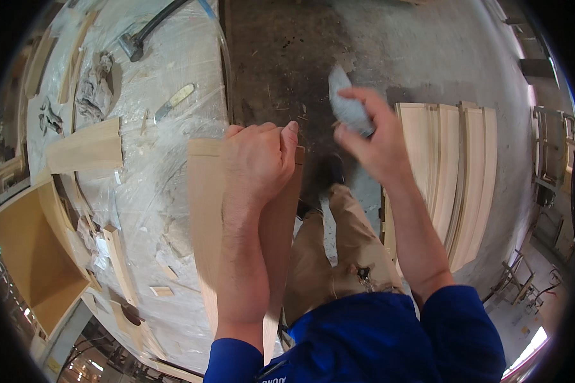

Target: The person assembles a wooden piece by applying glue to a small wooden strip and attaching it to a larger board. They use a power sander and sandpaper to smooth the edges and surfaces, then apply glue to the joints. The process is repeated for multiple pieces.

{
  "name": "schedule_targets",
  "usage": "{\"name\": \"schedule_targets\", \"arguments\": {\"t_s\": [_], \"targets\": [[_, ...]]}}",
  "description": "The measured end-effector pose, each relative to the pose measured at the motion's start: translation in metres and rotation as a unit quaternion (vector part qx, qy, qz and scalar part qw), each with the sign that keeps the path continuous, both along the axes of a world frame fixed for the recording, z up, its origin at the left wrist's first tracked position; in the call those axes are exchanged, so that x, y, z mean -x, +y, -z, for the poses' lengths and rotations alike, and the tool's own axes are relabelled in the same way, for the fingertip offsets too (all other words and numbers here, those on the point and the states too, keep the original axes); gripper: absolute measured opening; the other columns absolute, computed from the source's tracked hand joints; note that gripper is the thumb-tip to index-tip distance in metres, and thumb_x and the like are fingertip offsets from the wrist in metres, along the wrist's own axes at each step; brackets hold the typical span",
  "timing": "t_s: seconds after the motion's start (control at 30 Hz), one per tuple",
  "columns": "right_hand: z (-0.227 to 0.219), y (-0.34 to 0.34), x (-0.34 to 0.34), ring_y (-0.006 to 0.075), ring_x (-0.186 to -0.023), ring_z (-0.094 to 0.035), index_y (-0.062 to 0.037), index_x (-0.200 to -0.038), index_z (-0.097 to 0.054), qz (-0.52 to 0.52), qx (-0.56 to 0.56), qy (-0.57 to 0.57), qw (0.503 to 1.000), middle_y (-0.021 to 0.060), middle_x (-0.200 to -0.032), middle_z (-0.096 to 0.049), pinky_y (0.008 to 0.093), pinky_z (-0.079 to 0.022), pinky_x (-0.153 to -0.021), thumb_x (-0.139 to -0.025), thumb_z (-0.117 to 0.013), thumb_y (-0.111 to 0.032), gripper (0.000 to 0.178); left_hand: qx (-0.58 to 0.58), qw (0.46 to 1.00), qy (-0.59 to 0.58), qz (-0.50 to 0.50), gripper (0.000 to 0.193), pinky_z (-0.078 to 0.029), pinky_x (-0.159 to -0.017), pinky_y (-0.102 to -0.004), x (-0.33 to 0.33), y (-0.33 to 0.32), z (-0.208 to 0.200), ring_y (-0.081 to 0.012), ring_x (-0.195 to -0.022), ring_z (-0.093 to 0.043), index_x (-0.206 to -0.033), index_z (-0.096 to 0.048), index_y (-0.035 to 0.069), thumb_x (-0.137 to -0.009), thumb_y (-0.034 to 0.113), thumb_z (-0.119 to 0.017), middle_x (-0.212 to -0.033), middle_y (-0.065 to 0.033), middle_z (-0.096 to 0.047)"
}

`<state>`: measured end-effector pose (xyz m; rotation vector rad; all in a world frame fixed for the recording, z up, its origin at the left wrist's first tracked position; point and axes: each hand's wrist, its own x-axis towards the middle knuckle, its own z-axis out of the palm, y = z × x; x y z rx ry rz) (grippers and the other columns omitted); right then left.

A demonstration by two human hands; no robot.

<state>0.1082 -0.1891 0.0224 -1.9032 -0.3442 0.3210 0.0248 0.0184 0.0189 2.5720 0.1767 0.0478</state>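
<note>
A long wooden panel (205, 198) lies along the near right edge of the plastic-covered table (153, 217). My left hand (260, 158) is closed over its far end, the fingers curled round and the thumb raised against the edge. To the right of it, over the floor, my right hand (382, 142) pinches a folded light blue-grey sheet (351, 107) between thumb and fingers. Motion blurs that sheet, so I cannot tell whether it is cloth or abrasive paper. It is apart from the panel. My left forearm covers the panel's middle.
A hammer (133, 46) and a putty knife (174, 103) lie on the table among wood offcuts (86, 147) and crumpled plastic (96, 86). An open wooden box (35, 249) stands at the left. Several wooden panels (447, 172) are stacked at the right, beside my legs.
</note>
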Motion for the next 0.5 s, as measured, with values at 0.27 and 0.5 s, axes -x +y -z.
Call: {"name": "schedule_targets", "arguments": {"t_s": [0.27,0.5], "targets": [[0.05,-0.04,0.063,0.0181,-0.098,-0.064,-0.005,-0.126,-0.072,-0.067,0.039,-0.041,0.996,0.0049,-0.109,-0.07,0.0339,-0.053,-0.085,-0.094,-0.086,-0.013,0.036,0.069,0.995,-0.01,0.069,0.038,-0.047,-0.097,-0.0457,0.012,0.02,-0.01,-0.0333,-0.083,-0.068,-0.097,-0.078,0.006,-0.114,0.033,-0.057,-0.085,-0.0107,-0.074],[0.076,-0.018,0.086,0.0098,-0.068,-0.049,-0.0022,-0.127,-0.057,0.013,-0.224,0.195,0.955,0.001,-0.087,-0.058,0.0262,-0.045,-0.065,-0.11,-0.07,-0.019,0.028,0.032,0.994,0.026,0.1,0.028,-0.046,-0.098,-0.0421,0.008,0.017,-0.018,-0.0288,-0.088,-0.069,-0.1,-0.078,0.005,-0.105,0.031,-0.068,-0.088,-0.0075,-0.074]]}}
